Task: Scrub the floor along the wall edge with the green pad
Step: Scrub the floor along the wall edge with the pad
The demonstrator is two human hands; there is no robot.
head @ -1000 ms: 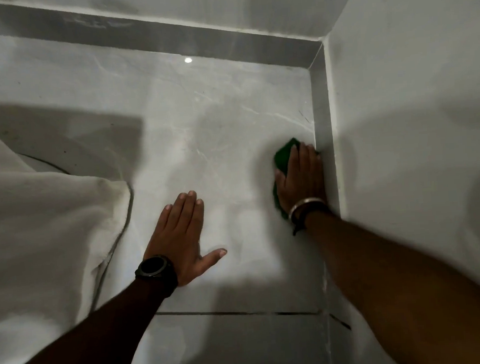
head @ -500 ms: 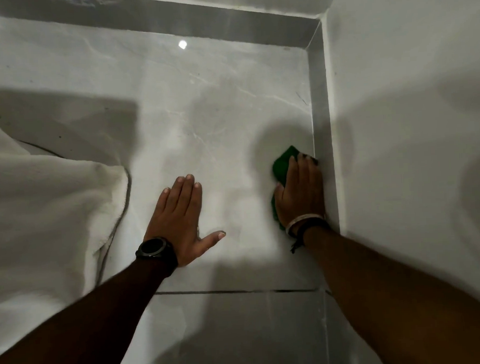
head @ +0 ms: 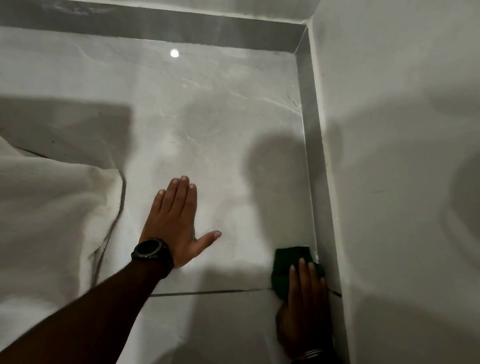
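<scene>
Head view, right hand [head: 304,310] pressing green pad [head: 287,266]

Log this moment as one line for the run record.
step: scrubbing floor edge | right hand: pressing green pad beside skirting | left hand: flat on floor | white cloth: left

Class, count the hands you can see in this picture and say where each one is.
2. The left hand lies flat, palm down, on the floor tile beside the white cloth. The right hand presses the green pad against the floor at the wall edge.
</scene>
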